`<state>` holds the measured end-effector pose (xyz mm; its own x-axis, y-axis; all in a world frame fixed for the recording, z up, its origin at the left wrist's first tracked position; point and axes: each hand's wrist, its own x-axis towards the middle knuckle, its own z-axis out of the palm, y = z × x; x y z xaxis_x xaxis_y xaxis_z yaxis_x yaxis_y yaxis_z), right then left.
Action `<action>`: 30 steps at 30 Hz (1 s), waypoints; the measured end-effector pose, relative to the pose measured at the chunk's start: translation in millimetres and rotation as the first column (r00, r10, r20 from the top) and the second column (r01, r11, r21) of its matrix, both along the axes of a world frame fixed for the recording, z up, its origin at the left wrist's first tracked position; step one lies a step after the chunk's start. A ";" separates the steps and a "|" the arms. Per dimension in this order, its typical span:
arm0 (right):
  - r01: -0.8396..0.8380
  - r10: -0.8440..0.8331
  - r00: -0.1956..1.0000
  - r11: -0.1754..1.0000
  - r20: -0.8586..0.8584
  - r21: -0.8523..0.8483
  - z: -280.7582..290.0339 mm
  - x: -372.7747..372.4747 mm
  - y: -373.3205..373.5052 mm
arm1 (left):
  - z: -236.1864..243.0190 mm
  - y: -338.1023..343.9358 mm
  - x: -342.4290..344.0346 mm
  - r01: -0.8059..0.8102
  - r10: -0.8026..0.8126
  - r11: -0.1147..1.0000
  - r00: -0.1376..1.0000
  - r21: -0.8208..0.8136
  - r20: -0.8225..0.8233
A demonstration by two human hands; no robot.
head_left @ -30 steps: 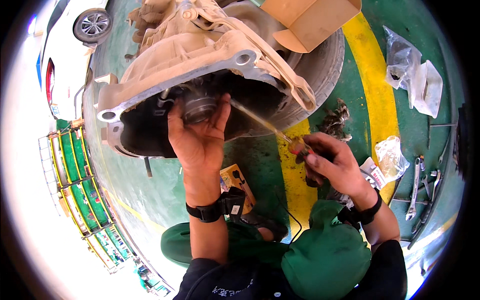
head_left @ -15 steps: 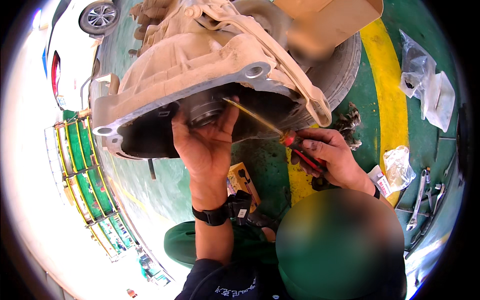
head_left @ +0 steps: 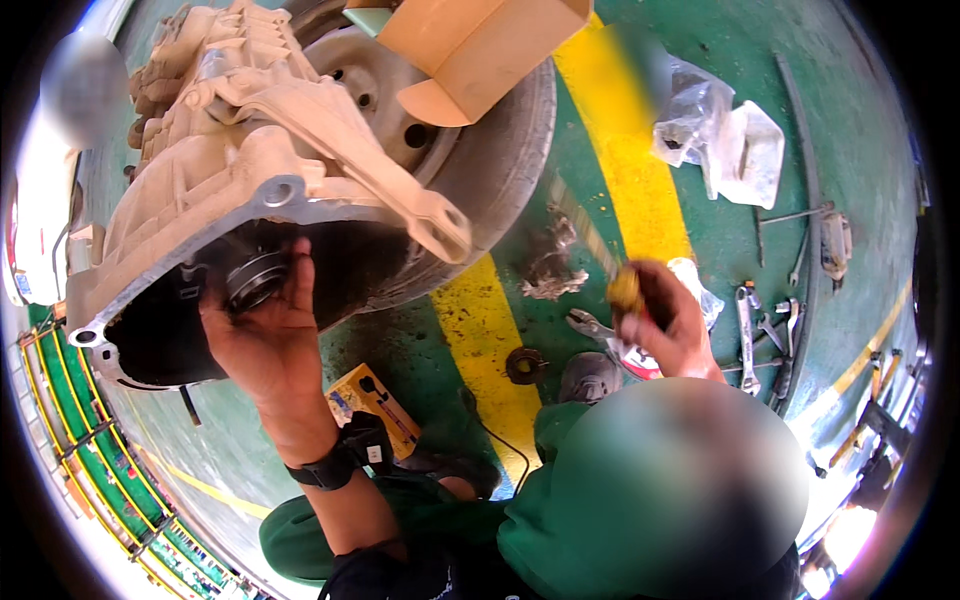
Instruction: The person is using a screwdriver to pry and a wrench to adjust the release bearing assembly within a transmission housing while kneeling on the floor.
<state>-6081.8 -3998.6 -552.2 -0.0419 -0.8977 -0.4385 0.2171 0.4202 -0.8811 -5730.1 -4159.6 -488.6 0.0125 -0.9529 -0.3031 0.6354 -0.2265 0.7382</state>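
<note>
Inside the dark mouth of a dusty gearbox housing [head_left: 225, 215], my left hand [head_left: 265, 350] reaches up with its palm turned toward me. Its fingers and thumb close around a dark, round release bearing [head_left: 258, 281]; part of the bearing lies in shadow. Off to the right, over the floor, my right hand [head_left: 672, 315] grips a screwdriver [head_left: 625, 288] by its handle. Its shaft points up and away to the left, smeared by motion, with the tip clear of the housing. A metal lever arm [head_left: 370, 170] runs along the housing's right side.
A wheel with a tyre [head_left: 535, 130] lies behind the gearbox, an open cardboard box [head_left: 490, 50] on it. On the green floor are a dark ring [head_left: 525, 366], a crumpled rag [head_left: 555, 255], a small yellow box [head_left: 385, 405], plastic bags [head_left: 690, 105] and wrenches [head_left: 746, 335].
My right hand has drawn the screwdriver away from the bearing, out to the right. My left hand stays on the bearing. The view has swung right, so the gearbox sits farther left.
</note>
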 end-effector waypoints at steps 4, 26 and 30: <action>-0.056 -0.201 0.601 0.955 -0.774 -0.291 -21.6 7.2 -34.1 | 4.9 1.4 5.4 -0.148 0.149 0.987 0.989 0.058 -0.006; -0.248 0.174 0.441 0.967 -0.880 0.067 -122.7 -25.3 61.5 | -10.3 7.5 34.6 0.098 -0.135 0.988 0.923 -0.118 -0.361; -0.174 0.148 0.416 0.981 -0.897 0.081 -121.2 -34.7 75.5 | -9.0 4.6 -2.3 -0.030 0.012 0.998 0.944 -0.050 -0.330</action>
